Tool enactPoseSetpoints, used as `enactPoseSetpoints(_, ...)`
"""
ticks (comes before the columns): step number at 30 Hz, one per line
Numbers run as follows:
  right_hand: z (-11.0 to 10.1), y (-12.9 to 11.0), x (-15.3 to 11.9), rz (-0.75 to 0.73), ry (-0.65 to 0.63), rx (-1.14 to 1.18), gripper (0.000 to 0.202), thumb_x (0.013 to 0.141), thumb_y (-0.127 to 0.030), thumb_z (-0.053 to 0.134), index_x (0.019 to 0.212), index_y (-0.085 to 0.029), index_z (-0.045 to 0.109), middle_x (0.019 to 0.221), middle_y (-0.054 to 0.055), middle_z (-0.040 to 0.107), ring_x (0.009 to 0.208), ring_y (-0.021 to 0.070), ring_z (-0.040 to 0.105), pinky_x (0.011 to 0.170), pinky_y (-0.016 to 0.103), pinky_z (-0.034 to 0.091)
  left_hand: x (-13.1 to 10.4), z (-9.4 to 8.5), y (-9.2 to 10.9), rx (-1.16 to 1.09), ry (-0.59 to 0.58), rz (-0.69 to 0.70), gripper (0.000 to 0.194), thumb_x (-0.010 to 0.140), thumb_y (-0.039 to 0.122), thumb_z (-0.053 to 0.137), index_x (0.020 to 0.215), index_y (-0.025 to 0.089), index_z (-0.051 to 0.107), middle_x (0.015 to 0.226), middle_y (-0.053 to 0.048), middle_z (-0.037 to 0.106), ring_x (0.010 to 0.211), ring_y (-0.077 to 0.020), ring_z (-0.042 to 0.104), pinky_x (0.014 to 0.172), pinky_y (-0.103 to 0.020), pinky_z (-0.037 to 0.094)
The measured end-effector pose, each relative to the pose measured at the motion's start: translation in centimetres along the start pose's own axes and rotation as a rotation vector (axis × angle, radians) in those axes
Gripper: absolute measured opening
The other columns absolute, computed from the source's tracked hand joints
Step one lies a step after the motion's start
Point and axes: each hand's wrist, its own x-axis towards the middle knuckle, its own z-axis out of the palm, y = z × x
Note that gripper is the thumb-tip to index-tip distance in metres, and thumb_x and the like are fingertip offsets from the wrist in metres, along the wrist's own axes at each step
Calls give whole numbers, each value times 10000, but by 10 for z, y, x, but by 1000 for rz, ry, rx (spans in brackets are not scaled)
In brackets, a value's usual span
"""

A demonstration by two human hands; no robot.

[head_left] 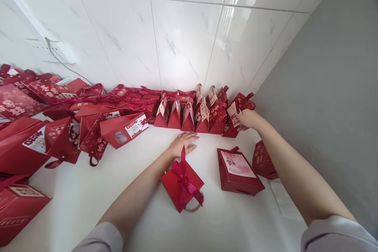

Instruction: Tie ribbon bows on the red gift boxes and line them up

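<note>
white tiles with faint grey veining point(189, 39), plain grey side wall point(319, 86), red box with magenta ribbon bow point(183, 183), pale pink picture label point(238, 163)

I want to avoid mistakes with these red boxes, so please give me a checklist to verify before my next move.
1. Right hand at the end box on the front row's right: ok.
2. Firm grip there: cannot tell, fingers partly hidden.
3. Left hand free of any box's weight, low over the white table: ok.
4. Front-row boxes side by side, pointed tops up: ok.
5. Bow-tied box clear of the left forearm: cannot tell, they overlap in view.
6. Pink-picture box in the row: not ok, it lies apart.
</note>
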Motion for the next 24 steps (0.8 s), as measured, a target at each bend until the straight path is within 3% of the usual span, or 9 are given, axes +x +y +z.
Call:
enactPoseSetpoints(3,9,-4,6,28,-78,31,394,908,-470,500,981,-132,690,717,169,722,774,328,730,671,422,574,0,1,-1,-1,-1,-4,459,957,433,492,1385,269,524,1497,-49,486,1399,-217,432,1187,-427,288)
enactPoseSetpoints(6,6,-5,15,73,-95,42,484,922,-543,438,935,-134,696,711,163,716,757,316,728,668,415,576,-1,1,-1,0,-2,-5,463,962,436,482,1391,268,518,1503,-50,478,1406,-216,421,1190,-432,280)
enactPoseSetpoints(9,-14,4,29,138,20,9,627,919,-652,345,1002,-128,680,916,206,724,920,354,708,778,471,557,-1,-1,-1,2,-1,-1,461,961,426,485,1390,261,520,1499,-56,483,1400,-221,429,1185,-434,289)
enactPoseSetpoints(12,-37,19,46,237,216,-58,652,925,-621,369,1234,-81,563,1261,298,589,1212,435,555,950,589,436,0,-2,-1,3,-2,0,456,955,416,497,1379,252,533,1489,-64,495,1388,-229,446,1174,-437,309)
enactPoseSetpoints(14,-42,30,58,283,225,-69,623,889,-573,504,1215,-46,567,1226,320,593,1211,439,549,949,580,425,0,-2,-1,3,-3,0,455,955,414,497,1377,250,534,1492,-66,491,1390,-232,445,1176,-439,307)
enactPoseSetpoints(16,-38,37,69,288,145,-49,488,863,-491,595,1052,-44,650,1004,266,684,1061,377,646,882,492,483,0,-2,-1,4,-4,-3,457,956,415,494,1381,250,531,1497,-66,484,1394,-232,439,1180,-438,301)
enactPoseSetpoints(18,-27,40,79,262,83,-22,367,904,-410,562,904,-66,690,831,204,707,934,306,690,831,409,512,0,-3,0,5,-7,-6,460,957,419,491,1384,253,527,1501,-65,480,1397,-231,435,1183,-439,296)
enactPoseSetpoints(20,-15,38,87,224,78,-7,368,954,-379,494,868,-85,698,829,180,715,933,268,690,846,385,514,0,-3,0,7,-10,-9,460,958,423,489,1385,257,527,1499,-65,483,1395,-234,438,1181,-444,299)
enactPoseSetpoints(24,-4,27,92,148,91,19,371,982,-433,475,1002,-124,679,1004,122,724,976,215,678,897,402,516,1,-2,-1,12,-14,-6,461,956,425,490,1385,260,527,1497,-59,486,1391,-233,442,1177,-440,307)
